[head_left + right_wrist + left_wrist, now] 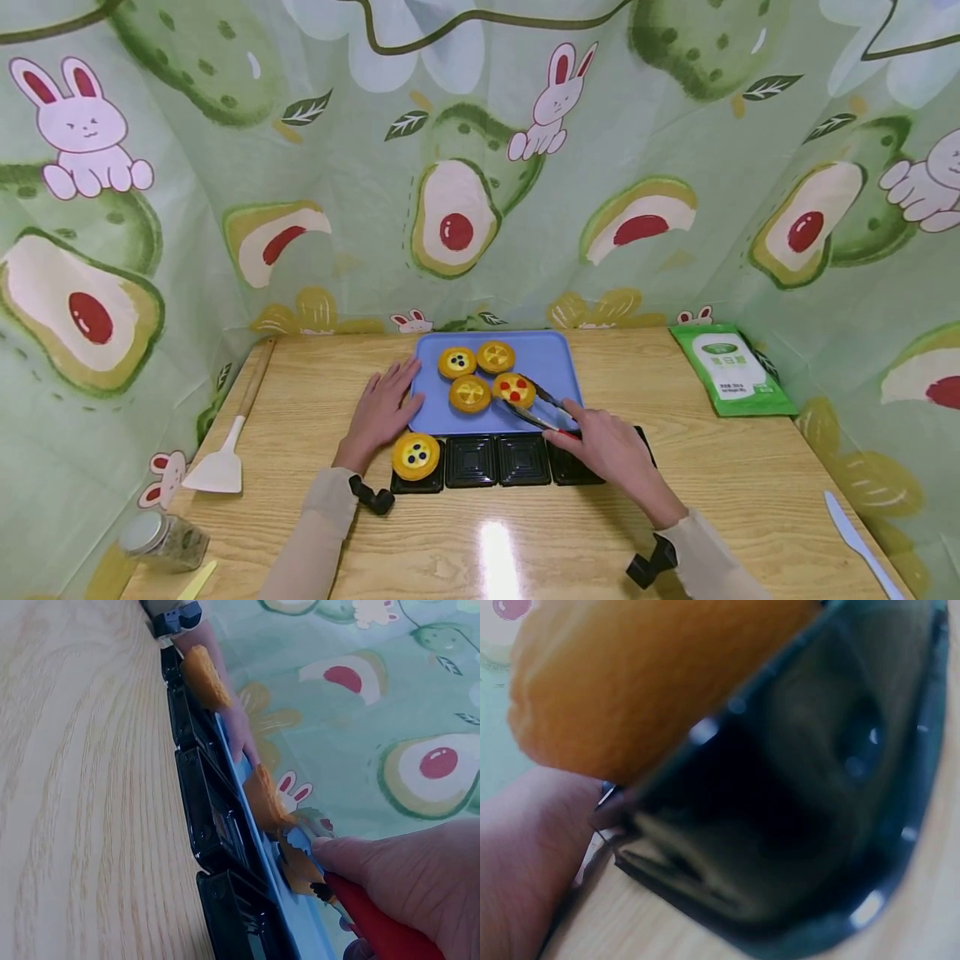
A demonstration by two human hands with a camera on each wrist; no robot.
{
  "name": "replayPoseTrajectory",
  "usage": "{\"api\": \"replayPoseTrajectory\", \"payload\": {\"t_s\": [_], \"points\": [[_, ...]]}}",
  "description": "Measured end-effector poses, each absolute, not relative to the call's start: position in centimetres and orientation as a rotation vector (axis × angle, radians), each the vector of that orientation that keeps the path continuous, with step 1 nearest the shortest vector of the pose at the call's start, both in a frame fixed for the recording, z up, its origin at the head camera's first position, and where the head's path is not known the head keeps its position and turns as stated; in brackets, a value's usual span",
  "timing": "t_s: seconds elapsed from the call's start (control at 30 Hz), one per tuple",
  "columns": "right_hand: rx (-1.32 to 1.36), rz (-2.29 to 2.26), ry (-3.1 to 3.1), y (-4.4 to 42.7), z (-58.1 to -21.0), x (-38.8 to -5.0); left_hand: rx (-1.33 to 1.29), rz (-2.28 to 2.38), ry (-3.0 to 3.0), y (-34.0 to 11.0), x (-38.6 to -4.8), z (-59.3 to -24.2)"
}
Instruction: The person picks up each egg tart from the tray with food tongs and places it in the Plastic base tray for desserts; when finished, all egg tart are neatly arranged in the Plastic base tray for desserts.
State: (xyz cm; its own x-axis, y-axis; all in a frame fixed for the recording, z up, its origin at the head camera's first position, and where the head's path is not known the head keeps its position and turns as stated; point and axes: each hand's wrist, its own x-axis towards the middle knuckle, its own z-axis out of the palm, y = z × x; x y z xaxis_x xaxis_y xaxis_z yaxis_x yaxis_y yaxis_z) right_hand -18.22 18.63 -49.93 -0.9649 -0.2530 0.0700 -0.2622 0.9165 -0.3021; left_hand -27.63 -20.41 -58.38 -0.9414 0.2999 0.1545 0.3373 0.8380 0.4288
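The right hand (611, 446) grips black tongs with red handles (375, 919); their tips stand on either side of the tart with red pieces (513, 390) on the blue tray (540, 354). Three other tarts share that tray, one dotted with dark berries (457, 362) and two with a yellow topping (496, 357). The left hand (381, 408) rests flat at the tray's left edge, fingers extended. Along the tray's front side runs a row of black square containers (471, 461); a berry tart (416, 456) sits on the leftmost, seen close up in the left wrist view (652, 682).
At the left lie a white spatula (221, 467) with a wooden handle, a glass jar (165, 540) and a pale yellow utensil (198, 581). A green and white packet (731, 371) lies at the back right, and a light blue knife (858, 542) at the right edge. Patterned cloth surrounds the table.
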Motion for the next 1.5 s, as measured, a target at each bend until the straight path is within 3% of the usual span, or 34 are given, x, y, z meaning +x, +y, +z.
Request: {"api": "replayPoseTrajectory", "payload": {"t_s": [0.87, 1.5], "points": [[0.556, 0.559, -3.097, 16.2, -49.3, -13.7, -0.519, -0.711, -2.906, -20.6, -27.5, -58.8], [0.709, 0.463, -3.065, 14.9, -50.5, -12.7, -0.521, -0.697, -2.909, -20.3, -27.7, -58.5]]}}
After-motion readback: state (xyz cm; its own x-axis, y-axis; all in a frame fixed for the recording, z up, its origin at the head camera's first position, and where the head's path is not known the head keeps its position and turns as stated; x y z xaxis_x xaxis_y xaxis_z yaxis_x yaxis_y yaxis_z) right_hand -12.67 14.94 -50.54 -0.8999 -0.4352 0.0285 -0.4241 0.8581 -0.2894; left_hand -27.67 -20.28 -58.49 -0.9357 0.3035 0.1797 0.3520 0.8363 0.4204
